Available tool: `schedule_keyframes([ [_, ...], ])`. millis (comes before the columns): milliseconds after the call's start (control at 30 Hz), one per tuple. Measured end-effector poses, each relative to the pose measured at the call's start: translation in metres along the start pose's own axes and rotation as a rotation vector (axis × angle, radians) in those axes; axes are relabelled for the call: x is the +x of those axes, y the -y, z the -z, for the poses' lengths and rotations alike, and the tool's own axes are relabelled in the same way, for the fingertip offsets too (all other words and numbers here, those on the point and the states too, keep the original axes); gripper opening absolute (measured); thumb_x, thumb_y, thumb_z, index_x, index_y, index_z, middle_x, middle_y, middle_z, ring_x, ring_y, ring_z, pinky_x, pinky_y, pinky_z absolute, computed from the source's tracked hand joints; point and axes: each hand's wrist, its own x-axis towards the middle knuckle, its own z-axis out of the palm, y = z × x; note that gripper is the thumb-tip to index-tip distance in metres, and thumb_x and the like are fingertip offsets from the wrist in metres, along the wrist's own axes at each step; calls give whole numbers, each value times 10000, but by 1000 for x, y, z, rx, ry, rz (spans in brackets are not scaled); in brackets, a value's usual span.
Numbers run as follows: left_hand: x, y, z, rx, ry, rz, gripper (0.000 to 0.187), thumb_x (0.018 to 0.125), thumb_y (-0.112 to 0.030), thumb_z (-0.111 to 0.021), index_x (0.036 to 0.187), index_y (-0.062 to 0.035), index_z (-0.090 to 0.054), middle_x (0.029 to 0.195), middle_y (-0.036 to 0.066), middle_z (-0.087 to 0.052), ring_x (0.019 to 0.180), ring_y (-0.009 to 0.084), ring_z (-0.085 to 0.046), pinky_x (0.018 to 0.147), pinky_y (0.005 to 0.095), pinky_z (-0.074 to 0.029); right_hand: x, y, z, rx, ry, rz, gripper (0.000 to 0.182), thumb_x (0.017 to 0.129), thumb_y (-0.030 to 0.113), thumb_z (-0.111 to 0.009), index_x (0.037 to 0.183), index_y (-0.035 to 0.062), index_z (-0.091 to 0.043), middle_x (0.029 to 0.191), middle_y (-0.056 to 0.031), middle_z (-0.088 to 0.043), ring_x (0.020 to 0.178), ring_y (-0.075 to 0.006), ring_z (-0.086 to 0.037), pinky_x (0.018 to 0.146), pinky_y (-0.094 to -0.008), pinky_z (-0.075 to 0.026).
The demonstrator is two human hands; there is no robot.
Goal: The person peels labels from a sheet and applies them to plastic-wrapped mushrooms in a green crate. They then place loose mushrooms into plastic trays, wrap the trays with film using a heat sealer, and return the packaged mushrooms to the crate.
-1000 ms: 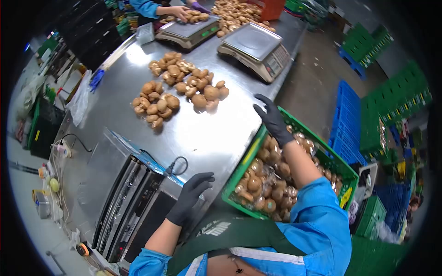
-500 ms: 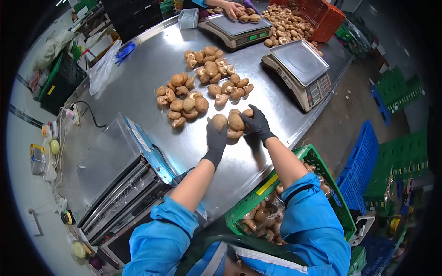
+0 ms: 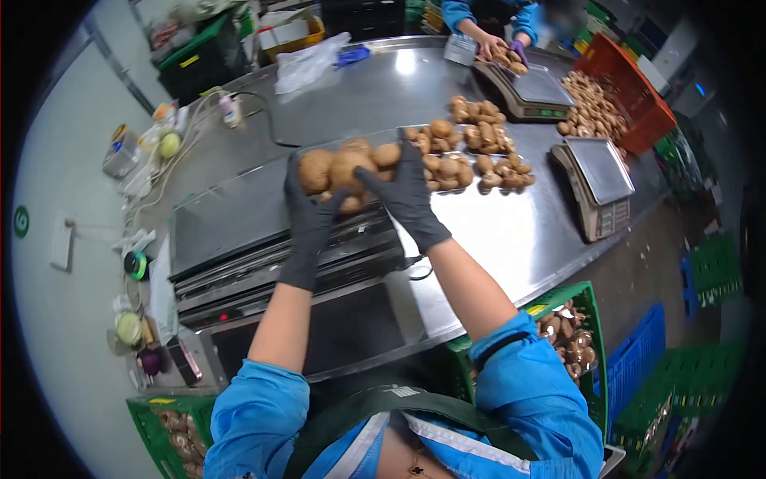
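Note:
Between my two black-gloved hands is a cluster of large brown mushrooms (image 3: 345, 169), lifted over the film-wrapping machine (image 3: 239, 275). My left hand (image 3: 309, 223) grips the cluster's left side, thumb against the lower front. My right hand (image 3: 408, 195) closes on its right side, with the thumb across the front mushroom. Whatever lies beneath the mushrooms is hidden. Just right of my right hand, several groups of mushrooms (image 3: 488, 137) sit on the steel table (image 3: 511, 231).
Two scales (image 3: 600, 172) stand toward the right, where another person's hands (image 3: 499, 49) hold mushrooms at the far one. An orange crate (image 3: 630, 88) spills loose mushrooms. Green crates (image 3: 594, 319) with packed mushrooms stand below the front edge. Cables (image 3: 267, 120) run along the left.
Both my hands have carried the mushrooms left from the table to above the wrapping machine. The view has turned left. The other person's hands now both show at the far scale.

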Motion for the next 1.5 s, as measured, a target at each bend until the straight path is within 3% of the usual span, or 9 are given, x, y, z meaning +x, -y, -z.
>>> schedule_keyframes([
  [267, 5, 77, 167, -22, 303, 580, 783, 746, -337, -663, 1337, -57, -232, 1172, 223, -469, 1043, 338, -507, 866, 378, -421, -27, 66, -103, -252, 332, -232, 980, 615, 584, -652, 1317, 6, -285, 1079, -258, -500, 1033, -386, -475, 878, -436, -387],
  [433, 1, 51, 272, 565, 640, -355, 595, 779, -203, -575, 1320, -162, -333, 933, 100, -587, 888, 271, -556, 849, 380, -403, -26, 38, -2, -186, 590, -91, 350, 792, 244, -617, 1107, 96, -583, 1053, -129, -595, 929, -215, -587, 790, -315, -455],
  [533, 4, 46, 302, 924, 1150, -585, 582, 709, -151, -576, 1264, -213, -414, 903, 72, -574, 837, 217, -543, 855, 371, -397, -8, 7, 42, -753, 819, 529, 209, 772, 212, -610, 961, 127, -643, 730, -93, -590, 678, -266, -574, 598, -358, -452],
  [767, -3, 75, 276, 820, 1190, -705, 506, 701, -122, -557, 1183, -257, -479, 807, 33, -570, 781, 179, -551, 825, 348, -387, -18, 27, -8, -669, 887, 990, 246, 730, 213, -596, 974, 209, -624, 621, -85, -525, 593, -244, -561, 485, -383, -440],
  [900, -30, 58, 270, 482, 634, -318, 301, 735, -165, -551, 1028, -225, -586, 709, 33, -598, 610, 192, -545, 640, 311, -428, -39, 26, -3, -213, 607, 446, 176, 794, 182, -589, 953, 119, -629, 702, -91, -610, 618, -212, -595, 539, -309, -463],
  [967, -7, 47, 264, -123, 215, 161, 254, 838, -200, -469, 1048, -109, -579, 707, 41, -608, 584, 128, -519, 559, 246, -393, -13, 69, 15, 230, 572, -393, 186, 840, 170, -541, 970, 55, -607, 709, -71, -616, 679, -190, -618, 590, -305, -475],
  [1067, 80, 13, 239, -648, -248, 302, 320, 904, -221, -396, 1099, -13, -540, 770, 68, -628, 612, 87, -521, 576, 207, -393, 58, 94, -12, 845, 145, -279, 219, 856, 153, -517, 998, -4, -575, 777, -69, -616, 701, -157, -601, 647, -282, -474],
  [1367, 59, 181, 159, 521, 440, -305, 343, 840, -163, -488, 1172, -78, -501, 1155, 156, -524, 988, 284, -533, 891, 343, -396, 63, -25, -114, 3, 729, 291, 245, 882, 193, -491, 1008, 5, -584, 1112, -132, -542, 1023, -200, -514, 880, -305, -400],
  [1500, 46, 121, 187, -215, 592, 518, 287, 846, -174, -503, 1108, -65, -548, 1066, 130, -571, 977, 266, -537, 831, 348, -423, 42, 16, -81, 456, 940, -434, 363, 897, 301, -481, 1096, 6, -552, 1042, -86, -585, 964, -156, -536, 859, -277, -421],
])
